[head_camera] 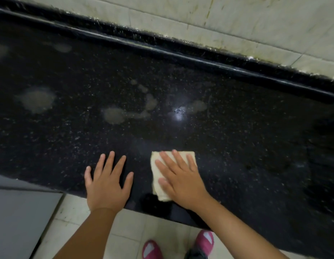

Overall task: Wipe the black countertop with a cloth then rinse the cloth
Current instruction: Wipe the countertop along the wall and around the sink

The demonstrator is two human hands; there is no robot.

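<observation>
Cloth (157,176) lies flat under right hand's (181,181) spread fingers (167,159) — seemingly pressed — on countertop (237,146)

Left hand (108,182) flat, fingers spread; right hand (181,181) flat, palm down.

The table (237,146) is black with tiny white speckles all over, plus some dull grey-tan smudges (37,99) toward its left and middle. The cloth (158,186) near the front edge is pale cream. The wall tiles (256,21) are off-white with greenish streaks, the floor tiles (128,230) are whitish, and the slippers (205,240) are pink.
</observation>
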